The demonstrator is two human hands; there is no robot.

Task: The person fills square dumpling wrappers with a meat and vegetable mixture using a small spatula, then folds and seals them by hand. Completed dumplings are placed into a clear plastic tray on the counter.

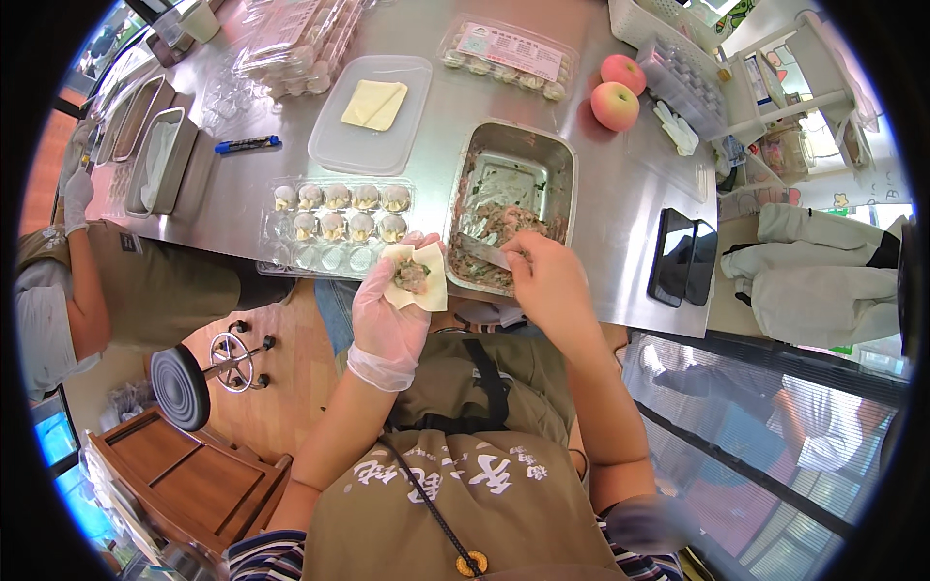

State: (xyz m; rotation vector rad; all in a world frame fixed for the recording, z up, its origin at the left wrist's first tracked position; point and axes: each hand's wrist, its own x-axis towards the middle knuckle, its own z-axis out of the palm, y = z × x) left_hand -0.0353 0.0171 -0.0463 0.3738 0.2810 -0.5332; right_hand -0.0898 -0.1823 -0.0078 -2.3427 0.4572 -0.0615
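On my left hand [392, 327], in a clear plastic glove, lies a square wonton wrapper [434, 279] with a lump of meat filling [412, 277] flecked with green. My bare right hand [545, 287] grips a flat metal spatula [483, 252], its blade in the filling of a deep steel pan [570, 167]. Behind my left hand a clear plastic tray [272, 250] holds two rows of filled wontons [336, 197]; its front row of cups shows no wontons. Beyond it, a few wrappers [374, 104] lie on a translucent plastic lid [330, 145].
A blue marker [247, 144] and steel pans [187, 131] lie left. Packed wonton boxes [298, 43] stand at the back. Two apples [615, 107], a crumpled glove [676, 128] and two phones [672, 254] are right. A co-worker's gloved hand [78, 192] is far left.
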